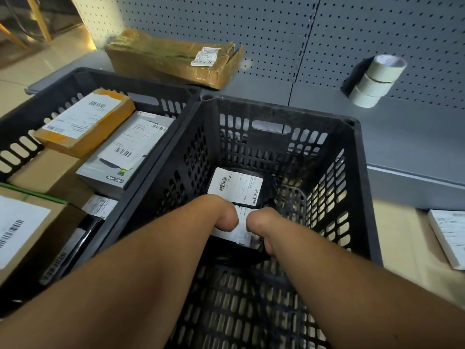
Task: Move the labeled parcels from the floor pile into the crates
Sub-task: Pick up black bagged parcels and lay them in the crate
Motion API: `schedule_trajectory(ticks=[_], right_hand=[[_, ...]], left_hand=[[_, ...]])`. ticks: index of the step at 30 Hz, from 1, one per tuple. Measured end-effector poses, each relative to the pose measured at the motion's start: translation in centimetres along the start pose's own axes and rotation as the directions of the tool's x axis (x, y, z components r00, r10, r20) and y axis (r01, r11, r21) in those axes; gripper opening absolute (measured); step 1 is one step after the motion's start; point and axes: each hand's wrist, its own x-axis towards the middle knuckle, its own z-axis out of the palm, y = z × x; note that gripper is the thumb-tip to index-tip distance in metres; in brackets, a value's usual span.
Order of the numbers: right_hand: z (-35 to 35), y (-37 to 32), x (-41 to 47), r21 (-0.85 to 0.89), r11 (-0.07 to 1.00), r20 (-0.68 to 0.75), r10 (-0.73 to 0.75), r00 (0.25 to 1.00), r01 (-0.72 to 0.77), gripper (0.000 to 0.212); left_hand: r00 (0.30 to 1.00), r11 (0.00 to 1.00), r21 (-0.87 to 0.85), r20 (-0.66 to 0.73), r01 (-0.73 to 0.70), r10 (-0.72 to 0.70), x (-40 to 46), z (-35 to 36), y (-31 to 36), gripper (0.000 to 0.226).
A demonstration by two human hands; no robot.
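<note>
**Both hands lowering a black parcel into the right crate**

We see the right crate, black and slotted, beside the left crate, which holds several labelled boxes. On the right crate's floor lies a black parcel, label up. Nearer us, a second black parcel is inside the same crate, its white label facing up and its long axis running roughly left to right. The left hand and right hand grip its upper edge; the fingers are curled out of sight beneath.
</note>
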Motion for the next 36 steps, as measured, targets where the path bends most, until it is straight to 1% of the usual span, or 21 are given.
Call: schedule_trajectory(ticks=[2,4,5,7,8,11,13,15,16,17,19,22,23,25,27,28,30,33,34,36], right_hand=[[-1.0,-1.3,-1.3,-0.009,1.0,0.069,-0.014,0.998,0.014,0.028],[-2.2,-2.5,-2.2,-0.039,0.993,0.101,-0.105,0.989,0.109,0.023],[-2.9,-3.0,-2.4,-0.041,0.987,0.082,-0.153,0.985,0.156,0.023],[-4.8,-4.3,-3.4,0.104,0.983,-0.005,-0.154,0.988,0.154,0.024],[-6.0,-5.1,-3.8,0.147,0.976,-0.014,-0.162,0.987,0.162,0.024],[-10.5,-7.2,-6.0,0.246,0.932,-0.052,-0.26,0.964,0.265,0.02],[-14.0,-8.1,-6.9,0.3,0.886,-0.107,-0.338,0.935,0.355,0.033],[-17.6,-7.9,-8.0,0.326,0.835,-0.16,-0.413,0.897,0.443,0.033],[-19.4,-7.5,-8.3,0.321,0.815,-0.191,-0.443,0.876,0.482,0.03],[-21.3,-6.9,-8.8,0.317,0.8,-0.219,-0.46,0.861,0.508,0.028],[-24.9,-5.0,-9.7,0.317,0.787,-0.266,-0.461,0.846,0.529,0.023],[-30.0,-1.0,-10.1,0.319,0.775,-0.316,-0.456,0.832,0.545,0.043],[-31.7,0.6,-10.3,0.316,0.772,-0.344,-0.448,0.825,0.551,0.043],[-35.0,3.8,-10.6,0.271,0.783,-0.405,-0.435,0.804,0.56,0.032],[-38.4,7.3,-10.6,0.246,0.798,-0.455,-0.405,0.793,0.55,0.028],[-40.1,9.0,-10.4,0.245,0.808,-0.481,-0.378,0.791,0.536,0.027],[-43.2,12.5,-10.1,0.27,0.825,-0.527,-0.306,0.793,0.497,0.027],[-47.3,17.0,-9.9,0.304,0.864,-0.573,-0.171,0.801,0.402,0.025],[-48.6,18.4,-9.9,0.304,0.875,-0.588,-0.139,0.797,0.376,0.027],[-50.9,21.1,-10.2,0.316,0.885,-0.613,-0.084,0.786,0.341,0.039]], left_hand=[[1.0,0.994,-0.112,-0.022,0.005,-0.007,-0.1,-0.4,0.2,0.042],[0.998,0.967,-0.253,-0.054,0.017,-0.032,-0.5,-1.1,0.7,0.042],[0.997,0.941,-0.339,-0.071,0.014,-0.04,-0.5,-1.5,1.0,0.042],[0.989,0.833,-0.553,-0.135,-0.023,-0.063,-0.9,-2.7,1.7,0.037],[0.983,0.775,-0.63,-0.168,-0.053,-0.07,-1.2,-3.6,2.1,0.035],[0.944,0.63,-0.752,-0.318,-0.196,-0.086,-2.2,-6.5,3.9,0.033],[0.908,0.53,-0.795,-0.406,-0.295,-0.104,-3.0,-8.3,5.8,0.03],[0.882,0.458,-0.809,-0.459,-0.368,-0.103,-4.1,-9.8,8.1,0.027],[0.869,0.446,-0.802,-0.485,-0.397,-0.099,-4.7,-10.5,9.3,0.024],[0.852,0.449,-0.783,-0.517,-0.431,-0.085,-5.2,-11.1,10.6,0.024],[0.817,0.476,-0.732,-0.575,-0.488,-0.047,-6.4,-12.0,13.1,0.031],[0.756,0.515,-0.646,-0.655,-0.564,0.006,-8.0,-12.2,16.9,0.043],[0.747,0.519,-0.628,-0.664,-0.579,0.029,-8.4,-12.0,18.3,0.045],[0.733,0.535,-0.596,-0.677,-0.599,0.065,-9.3,-11.6,20.9,0.04],[0.722,0.544,-0.573,-0.686,-0.613,0.089,-10.0,-11.0,23.5,0.027],[0.723,0.546,-0.57,-0.683,-0.614,0.1,-10.3,-10.6,24.9,0.025],[0.729,0.543,-0.563,-0.67,-0.623,0.142,-10.6,-9.7,27.8,0.025],[0.732,0.528,-0.559,-0.652,-0.639,0.196,-11.0,-7.8,32.5,0.023],[0.736,0.53,-0.555,-0.641,-0.641,0.219,-11.1,-6.9,34.0,0.022],[0.749,0.537,-0.551,-0.604,-0.639,0.272,-11.3,-4.8,37.1,0.017]])
